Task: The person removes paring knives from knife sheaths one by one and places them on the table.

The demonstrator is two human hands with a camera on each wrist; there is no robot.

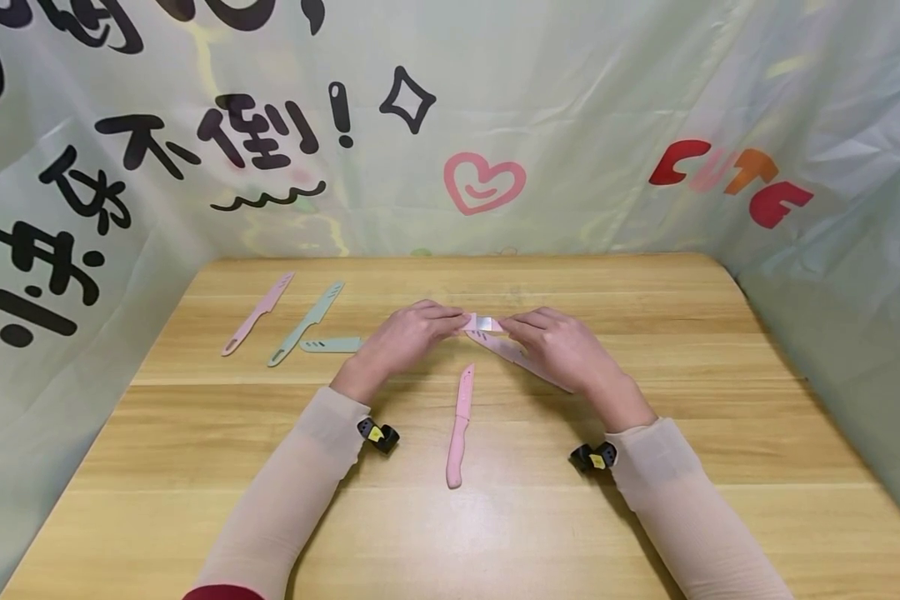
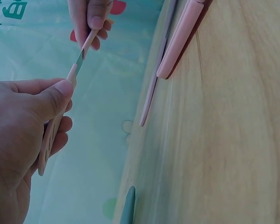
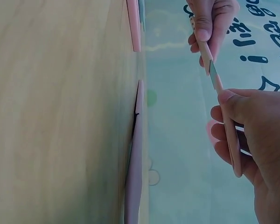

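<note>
The left hand [image 1: 412,336] has its thumb and curled fingers clamped on a slotted pink sheath [image 2: 47,145], the right hand [image 1: 567,348] likewise on a pink knife handle [image 3: 230,130] — a strip of bare blade [image 1: 483,323] showing between them — above the table [image 1: 525,517], near a sheathed lilac knife [image 1: 512,353].

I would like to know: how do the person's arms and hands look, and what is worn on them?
The left hand and right hand wear no gloves. The left sleeve and right sleeve are pale beige and reach the wrists. Each wrist has a small black device with a yellow mark. Dark red cloth shows behind the left sleeve.
</note>
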